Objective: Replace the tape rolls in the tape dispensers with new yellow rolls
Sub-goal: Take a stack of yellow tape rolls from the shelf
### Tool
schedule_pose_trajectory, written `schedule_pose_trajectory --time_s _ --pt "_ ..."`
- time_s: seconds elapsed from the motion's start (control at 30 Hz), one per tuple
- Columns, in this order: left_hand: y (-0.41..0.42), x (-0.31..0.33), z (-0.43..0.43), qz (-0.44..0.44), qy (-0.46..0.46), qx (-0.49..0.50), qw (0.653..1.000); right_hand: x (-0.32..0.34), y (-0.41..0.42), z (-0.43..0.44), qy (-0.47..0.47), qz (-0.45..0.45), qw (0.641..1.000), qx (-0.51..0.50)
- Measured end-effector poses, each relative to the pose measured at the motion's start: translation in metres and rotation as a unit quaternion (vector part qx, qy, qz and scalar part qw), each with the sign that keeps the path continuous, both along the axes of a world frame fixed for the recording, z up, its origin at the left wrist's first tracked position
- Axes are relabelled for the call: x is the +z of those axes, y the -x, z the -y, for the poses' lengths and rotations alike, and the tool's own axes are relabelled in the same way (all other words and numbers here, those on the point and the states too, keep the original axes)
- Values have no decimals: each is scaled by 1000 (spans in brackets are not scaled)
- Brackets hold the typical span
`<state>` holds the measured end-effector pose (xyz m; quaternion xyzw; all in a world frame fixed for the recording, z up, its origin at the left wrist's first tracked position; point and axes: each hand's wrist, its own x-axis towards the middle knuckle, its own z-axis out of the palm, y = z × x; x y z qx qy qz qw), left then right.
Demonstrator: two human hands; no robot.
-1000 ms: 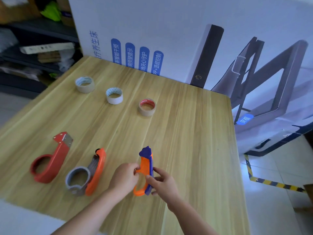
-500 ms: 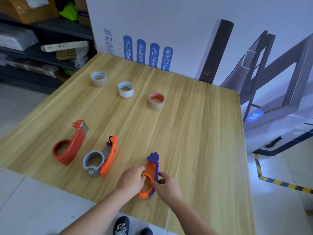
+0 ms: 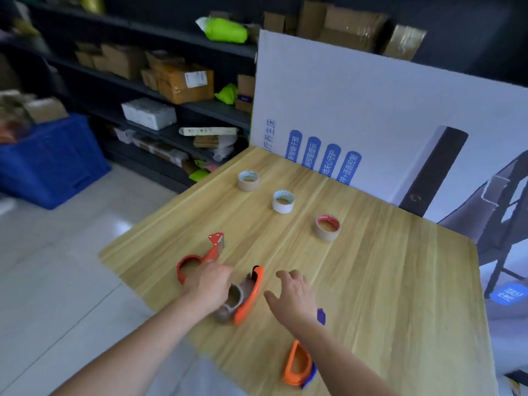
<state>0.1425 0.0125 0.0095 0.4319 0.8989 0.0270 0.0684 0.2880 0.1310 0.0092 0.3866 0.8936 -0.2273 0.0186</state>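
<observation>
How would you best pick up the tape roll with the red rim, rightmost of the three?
I'd come from above. The red-rimmed tape roll lies flat on the table, hole up, nothing touching it, so pinch its tan outer wall across the width, or hook a finger inside the core.

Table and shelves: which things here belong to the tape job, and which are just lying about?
Job: red dispenser; orange-grey dispenser; orange-blue dispenser; beige roll; white roll; red-rimmed roll.
Lying about: blue crate; shelved cardboard boxes; green bag; printed board.
</observation>
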Motion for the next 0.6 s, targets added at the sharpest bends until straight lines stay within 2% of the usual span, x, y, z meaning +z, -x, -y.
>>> schedule_pose_trajectory --time_s 0.27,0.6 --pt "104 63 88 -69 -15 85 994 54 130 55 -77 -34 983 162" --pt "254 133 217 -167 -42 134 976 110 314 160 -170 -94 943 271"
